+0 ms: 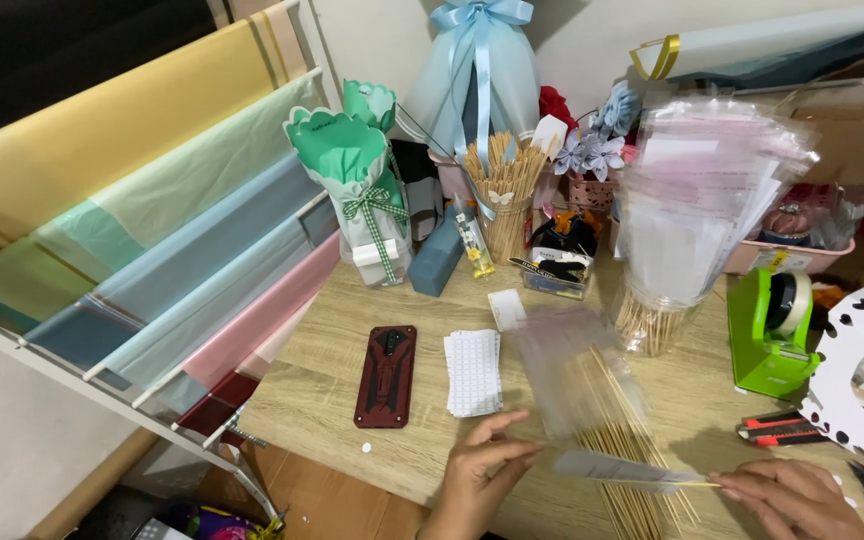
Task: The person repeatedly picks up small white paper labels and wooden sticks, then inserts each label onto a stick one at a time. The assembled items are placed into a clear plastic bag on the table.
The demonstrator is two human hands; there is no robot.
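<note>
A thin wooden stick (687, 484) with a clear plastic sleeve (612, 467) slid over it lies low over the counter (332, 400), above a pile of sticks (632, 480). The right hand (792, 497) reaches in from the right and pinches the stick's end. The left hand (482, 470) comes up from below — fingers loosely curled, fingertips on the sleeve's other end — beside a white foam sheet (473, 372) and a dark phone case (386, 376).

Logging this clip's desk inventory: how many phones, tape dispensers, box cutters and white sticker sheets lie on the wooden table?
Phone in a dark red case: 1
Green tape dispenser: 1
Red and black box cutter: 1
White sticker sheet stack: 1 (sheets in it cannot be counted)
Total: 4
</note>
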